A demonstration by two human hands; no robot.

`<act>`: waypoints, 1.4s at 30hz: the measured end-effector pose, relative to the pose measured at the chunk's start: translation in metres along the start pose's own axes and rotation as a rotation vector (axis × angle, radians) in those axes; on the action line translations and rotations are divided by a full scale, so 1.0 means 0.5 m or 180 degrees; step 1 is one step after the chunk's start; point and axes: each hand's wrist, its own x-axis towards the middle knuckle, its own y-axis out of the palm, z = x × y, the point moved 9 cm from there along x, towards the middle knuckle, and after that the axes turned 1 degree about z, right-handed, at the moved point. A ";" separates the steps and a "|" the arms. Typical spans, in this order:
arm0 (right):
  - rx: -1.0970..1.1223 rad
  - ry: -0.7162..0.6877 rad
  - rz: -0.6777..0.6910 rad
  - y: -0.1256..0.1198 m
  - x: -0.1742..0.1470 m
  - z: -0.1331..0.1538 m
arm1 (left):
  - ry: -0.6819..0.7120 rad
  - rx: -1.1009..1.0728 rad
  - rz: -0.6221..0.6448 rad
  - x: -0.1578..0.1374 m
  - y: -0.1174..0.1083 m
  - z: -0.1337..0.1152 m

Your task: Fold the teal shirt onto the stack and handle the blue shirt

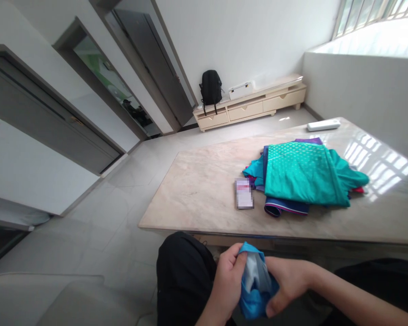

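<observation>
Left hand (227, 283) and right hand (287, 283), curled over the lap, both grip a bunched blue cloth (255, 290).

Bright blue cloth (255, 290), teal dotted garment (302, 174), beige marbled table (204, 190), black backpack (211, 88)

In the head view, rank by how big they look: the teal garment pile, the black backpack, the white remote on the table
1. teal garment pile
2. black backpack, though it sits much farther away
3. white remote
</observation>
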 end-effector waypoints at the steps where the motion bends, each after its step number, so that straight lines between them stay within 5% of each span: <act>1: 0.0157 -0.0016 -0.0112 0.002 0.004 -0.005 | 0.0054 0.0087 0.0008 0.002 0.005 -0.003; 6: 0.0748 -0.0300 -0.0829 -0.036 0.018 -0.002 | 0.0570 0.0452 -0.0040 -0.003 0.011 0.012; 11: 0.2047 0.0010 -0.1528 -0.095 -0.007 -0.035 | 0.0910 0.0725 -0.0080 -0.009 -0.010 0.071; 15: 0.2447 0.0146 -0.1466 -0.100 -0.028 -0.039 | 0.0536 0.1203 0.0562 -0.001 0.014 0.134; 23: 0.2873 0.0297 -0.1019 -0.096 -0.045 -0.030 | 0.0266 0.1828 0.0217 0.031 -0.020 0.185; 32: 0.1599 0.0215 -0.1230 -0.156 -0.059 -0.025 | 0.0166 0.1708 -0.0166 0.034 -0.121 0.116; 42: -0.1289 0.1060 -0.1232 -0.168 -0.047 -0.084 | 0.0065 0.1072 0.0376 -0.006 -0.060 0.028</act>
